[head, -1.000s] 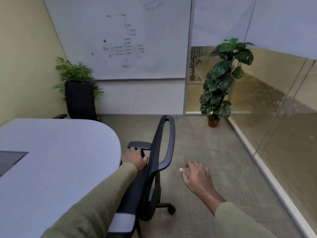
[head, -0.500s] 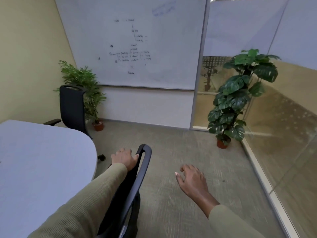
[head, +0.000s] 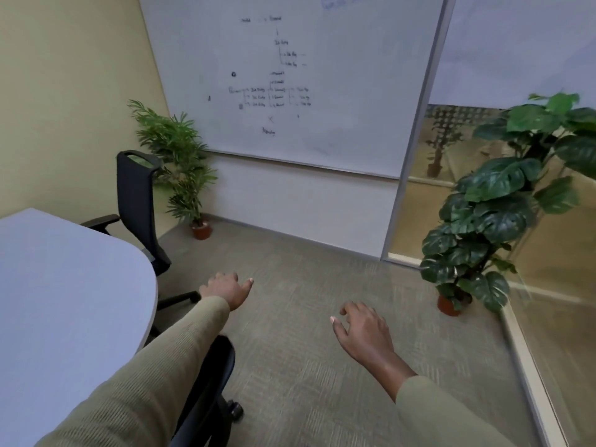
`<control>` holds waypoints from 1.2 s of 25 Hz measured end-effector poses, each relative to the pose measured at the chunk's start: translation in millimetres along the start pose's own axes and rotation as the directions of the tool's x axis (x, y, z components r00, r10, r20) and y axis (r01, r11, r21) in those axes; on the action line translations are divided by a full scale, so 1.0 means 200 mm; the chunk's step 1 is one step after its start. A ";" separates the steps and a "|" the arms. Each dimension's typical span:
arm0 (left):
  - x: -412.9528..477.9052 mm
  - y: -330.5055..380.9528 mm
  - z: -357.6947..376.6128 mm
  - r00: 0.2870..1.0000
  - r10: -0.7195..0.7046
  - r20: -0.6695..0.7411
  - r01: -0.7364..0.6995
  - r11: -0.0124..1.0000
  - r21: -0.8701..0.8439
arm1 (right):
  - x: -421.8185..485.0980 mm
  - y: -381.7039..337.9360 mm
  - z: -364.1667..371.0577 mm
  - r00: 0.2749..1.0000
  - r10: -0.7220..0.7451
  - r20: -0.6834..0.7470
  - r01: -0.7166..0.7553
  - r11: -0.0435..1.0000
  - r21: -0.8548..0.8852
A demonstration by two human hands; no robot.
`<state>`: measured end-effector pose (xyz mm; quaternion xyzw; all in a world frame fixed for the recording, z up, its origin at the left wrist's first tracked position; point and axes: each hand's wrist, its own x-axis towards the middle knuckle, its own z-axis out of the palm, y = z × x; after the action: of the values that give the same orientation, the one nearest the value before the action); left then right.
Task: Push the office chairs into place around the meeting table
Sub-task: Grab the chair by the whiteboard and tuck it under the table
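Matt surfaces through most of the room, with gloss only at the glass.

The meeting table (head: pixel 64 285) has a smooth, matt pale-grey top; the far office chair (head: pixel 137 201) looks like black mesh and plastic, and the near chair (head: pixel 213 391) has a smooth black frame. The sleeve (head: pixel 145 382) is ribbed olive knit cloth. The carpet (head: pixel 306 366) is short, rough and grey-green. The whiteboard (head: pixel 290 75) is smooth with a metal edge; the glass partition (head: pixel 548 317) is glossy.

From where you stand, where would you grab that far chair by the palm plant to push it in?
Probably the top rail of the far chair, where the backrest has a handle-like opening. Its back faces the wall and its armrest points toward the table, so come from behind, on the wall side, and push toward the table. Both hands look free.
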<state>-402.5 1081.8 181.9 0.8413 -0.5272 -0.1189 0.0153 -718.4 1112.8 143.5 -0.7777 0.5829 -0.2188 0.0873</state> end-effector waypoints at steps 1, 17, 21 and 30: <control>0.12 0.03 0.00 1.000 -0.021 0.004 0.021 1.000 -0.010 | 0.14 0.03 0.04 1.000 -0.021 0.013 0.021 1.000 0.000; 1.66 0.24 -0.10 0.963 -0.262 0.057 0.264 0.964 -0.023 | 2.17 -0.07 0.69 0.938 -0.310 0.154 0.299 0.950 0.093; 2.07 0.21 -0.12 0.931 -0.361 0.050 0.363 0.931 -0.034 | 2.66 -0.15 0.91 0.895 -0.407 0.183 0.383 0.911 0.154; 2.73 0.05 -0.29 0.818 -0.574 0.036 0.574 0.814 -0.091 | 3.69 -0.52 1.26 0.729 -0.642 0.236 0.593 0.765 0.250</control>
<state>-171.8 585.9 139.0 0.9588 -0.2427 -0.1463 0.0180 -350.2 416.6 137.2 -0.9419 0.2501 -0.1567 0.1602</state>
